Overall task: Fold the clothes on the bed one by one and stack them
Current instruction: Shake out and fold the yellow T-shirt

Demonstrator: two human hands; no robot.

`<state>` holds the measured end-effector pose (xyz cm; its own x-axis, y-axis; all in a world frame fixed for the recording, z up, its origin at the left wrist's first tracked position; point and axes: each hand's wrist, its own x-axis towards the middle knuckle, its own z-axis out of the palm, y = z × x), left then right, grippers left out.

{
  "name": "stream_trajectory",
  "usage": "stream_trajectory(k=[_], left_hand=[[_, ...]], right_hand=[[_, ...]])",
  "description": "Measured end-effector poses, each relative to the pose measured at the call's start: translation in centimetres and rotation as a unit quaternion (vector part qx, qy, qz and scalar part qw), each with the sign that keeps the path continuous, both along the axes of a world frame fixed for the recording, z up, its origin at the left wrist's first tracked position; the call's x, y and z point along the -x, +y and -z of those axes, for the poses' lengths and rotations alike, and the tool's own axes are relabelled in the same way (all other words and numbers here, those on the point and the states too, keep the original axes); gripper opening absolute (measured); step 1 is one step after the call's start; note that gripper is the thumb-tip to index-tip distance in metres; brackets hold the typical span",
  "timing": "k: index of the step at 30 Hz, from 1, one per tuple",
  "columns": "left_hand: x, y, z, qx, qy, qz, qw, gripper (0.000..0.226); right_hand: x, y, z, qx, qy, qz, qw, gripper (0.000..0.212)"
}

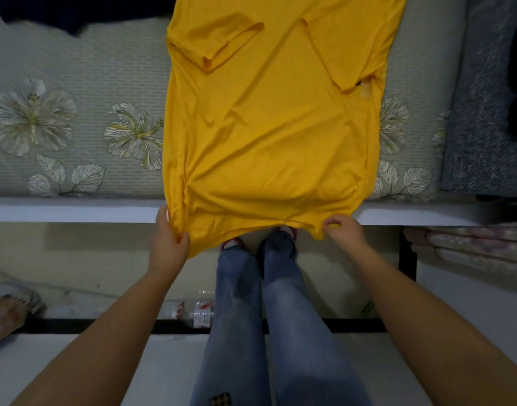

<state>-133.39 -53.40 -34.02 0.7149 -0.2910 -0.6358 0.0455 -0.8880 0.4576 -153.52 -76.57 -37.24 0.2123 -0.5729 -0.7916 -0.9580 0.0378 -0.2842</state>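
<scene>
The left hand [171, 238] and the right hand [343, 230] are each pinching a bottom corner of the yellow shirt [269, 127]. It is lying wrinkled across the bed [75, 118], sleeves folded inward, hem hanging over the near edge.

Bed [75, 92], floral cover. Yellow shirt [269, 127] lies flat across it, hem overhanging the near edge. Left of shirt: dark garment [61, 13]. Right of shirt: grey blanket [482, 112].
</scene>
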Motion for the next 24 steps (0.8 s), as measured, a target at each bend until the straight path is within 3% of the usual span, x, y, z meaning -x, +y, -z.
stream_trajectory(k=[3, 6, 8, 10, 15, 17, 19, 20, 21, 24], left_hand=[[-0.1, 1.0, -1.1, 0.005, -0.039, 0.054, 0.998, 0.05], [-0.3, 1.7, -2.0, -0.038, -0.07, 0.124, 0.989, 0.027], [-0.7, 1.5, -2.9, -0.059, -0.061, 0.162, 0.983, 0.01], [-1.4, 0.9, -3.8, -0.107, -0.058, 0.218, 0.968, 0.011], [-4.6, 0.0, -6.3, -0.187, -0.127, 0.498, 0.837, 0.051], [-5.4, 0.3, -6.9, -0.228, -0.128, 0.583, 0.769, 0.072], [-5.4, 1.0, -6.9, -0.243, -0.149, 0.627, 0.725, 0.069], [-5.2, 1.2, -6.9, -0.22, -0.176, 0.621, 0.731, 0.057], [-5.1, 1.4, -7.0, -0.187, -0.2, 0.603, 0.749, 0.042], [-4.9, 1.5, -7.5, -0.118, -0.207, 0.538, 0.808, 0.017]], right_hand=[[1.7, 0.0, -1.5, 0.072, -0.001, -0.019, 0.997, 0.032], [4.3, 0.1, -3.7, 0.167, 0.019, -0.062, 0.984, 0.026], [5.2, 0.3, -5.2, 0.21, 0.021, -0.139, 0.968, 0.02], [5.1, 0.2, -6.7, 0.249, -0.005, -0.255, 0.934, 0.013], [4.3, -1.0, -9.0, 0.225, 0.005, -0.524, 0.821, 0.06], [4.5, -1.1, -8.9, 0.203, 0.005, -0.596, 0.777, 0.058], [3.6, -0.3, -10.2, 0.165, 0.068, -0.675, 0.716, 0.045], [2.9, 0.2, -11.0, 0.145, 0.098, -0.716, 0.676, 0.03], [2.6, 0.5, -11.3, 0.124, 0.108, -0.725, 0.669, 0.014], [2.5, 0.8, -11.2, 0.075, 0.167, -0.66, 0.728, 0.024]])
